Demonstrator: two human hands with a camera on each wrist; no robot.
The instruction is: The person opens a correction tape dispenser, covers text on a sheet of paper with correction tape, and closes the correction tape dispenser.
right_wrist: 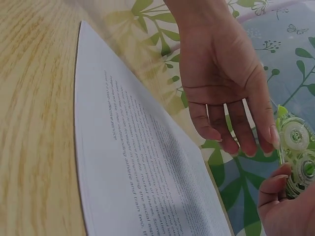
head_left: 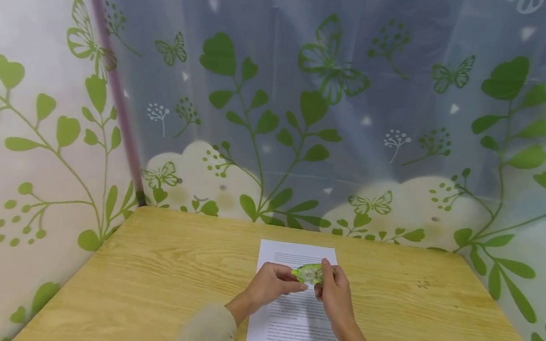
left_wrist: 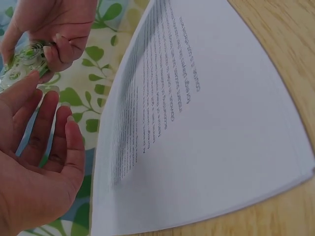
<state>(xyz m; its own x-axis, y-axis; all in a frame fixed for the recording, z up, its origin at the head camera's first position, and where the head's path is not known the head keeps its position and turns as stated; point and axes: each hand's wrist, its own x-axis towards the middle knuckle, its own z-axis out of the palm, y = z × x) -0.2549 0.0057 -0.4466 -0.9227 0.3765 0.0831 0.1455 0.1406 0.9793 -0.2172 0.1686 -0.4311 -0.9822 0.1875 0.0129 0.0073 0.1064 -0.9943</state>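
Observation:
A clear green correction tape (head_left: 310, 273) is held above the printed paper (head_left: 292, 309) in the head view. My right hand (head_left: 337, 296) grips its body, with the thumb on top and fingers bent around it. In the right wrist view, its round reels show through the correction tape's clear case (right_wrist: 298, 142), partly covered by the right hand (right_wrist: 290, 209). My left hand (head_left: 270, 284) is at the other end, its thumb tip at the case's edge. The left wrist view shows the left hand (left_wrist: 39, 167) with its other fingers loosely extended, holding nothing.
The paper lies on a light wooden table (head_left: 175, 269), its lower end toward me. It looks like a thin stack in the left wrist view. A curtain (head_left: 267, 112) with leaves and butterflies hangs behind the table and along both sides.

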